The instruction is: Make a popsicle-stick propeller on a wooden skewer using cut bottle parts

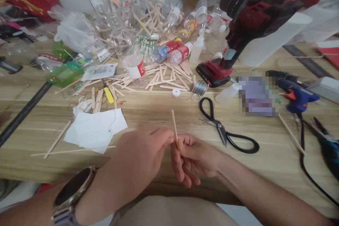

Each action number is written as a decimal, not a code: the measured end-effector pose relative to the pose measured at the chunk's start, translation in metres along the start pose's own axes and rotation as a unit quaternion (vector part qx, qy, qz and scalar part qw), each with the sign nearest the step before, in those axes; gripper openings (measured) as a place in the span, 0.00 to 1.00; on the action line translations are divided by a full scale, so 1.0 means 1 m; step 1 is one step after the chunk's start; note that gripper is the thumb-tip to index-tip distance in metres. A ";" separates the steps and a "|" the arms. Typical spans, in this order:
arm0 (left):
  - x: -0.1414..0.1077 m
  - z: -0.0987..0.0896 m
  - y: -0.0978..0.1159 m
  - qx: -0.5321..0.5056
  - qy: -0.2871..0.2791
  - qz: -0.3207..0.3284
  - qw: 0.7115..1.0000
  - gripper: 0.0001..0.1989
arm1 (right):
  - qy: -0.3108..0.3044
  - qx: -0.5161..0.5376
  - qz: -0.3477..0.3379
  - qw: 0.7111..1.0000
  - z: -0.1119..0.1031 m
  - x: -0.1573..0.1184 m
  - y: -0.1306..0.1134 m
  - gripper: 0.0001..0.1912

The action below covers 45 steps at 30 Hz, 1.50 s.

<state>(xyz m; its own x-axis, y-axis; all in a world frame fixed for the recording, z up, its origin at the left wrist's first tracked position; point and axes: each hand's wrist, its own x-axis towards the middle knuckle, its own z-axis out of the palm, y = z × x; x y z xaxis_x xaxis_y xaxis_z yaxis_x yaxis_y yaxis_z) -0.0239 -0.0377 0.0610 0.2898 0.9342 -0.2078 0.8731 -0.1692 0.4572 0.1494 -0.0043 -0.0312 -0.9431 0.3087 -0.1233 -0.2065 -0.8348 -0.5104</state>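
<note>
A wooden craft stick (173, 120) stands nearly upright in front of me, above the table's front part. My right hand (196, 152) is closed round it, pinching its lower part between thumb and fingers. From the left, my left hand (143, 159) reaches over with its fingertips pressed together against the stick's side; whatever they pinch is hidden or too small to name. Black-handled scissors (221, 130) lie partly open to the right of my right hand. White paper (95, 129) with a thin thread on it lies left of my left hand.
Loose craft sticks (159, 77) and several plastic bottles (136, 69) crowd the back. A red cordless drill (238, 24) stands at the back right. Further right are a blue glue gun (299, 93) and its cord. A spool of wire (200, 87) lies behind the scissors.
</note>
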 end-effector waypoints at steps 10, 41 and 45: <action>0.001 -0.012 0.002 -0.237 -0.091 -0.043 0.966 0.16 | 0.059 -0.146 0.010 0.988 -0.001 0.000 -0.004 0.26; 0.004 0.004 -0.005 -0.111 0.013 -0.043 0.993 0.13 | 0.017 -0.019 0.009 1.000 0.004 -0.001 -0.007 0.15; 0.000 0.001 -0.004 -0.119 0.011 -0.025 0.993 0.13 | 0.008 -0.004 0.016 1.000 0.003 -0.002 -0.006 0.14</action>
<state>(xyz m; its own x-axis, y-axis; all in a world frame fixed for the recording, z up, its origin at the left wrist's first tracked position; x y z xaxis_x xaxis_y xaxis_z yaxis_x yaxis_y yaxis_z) -0.0273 -0.0368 0.0581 0.2366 0.9469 -0.2176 0.7684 -0.0453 0.6383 0.1515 -0.0009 -0.0249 -0.9450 0.2891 -0.1532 -0.1740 -0.8405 -0.5131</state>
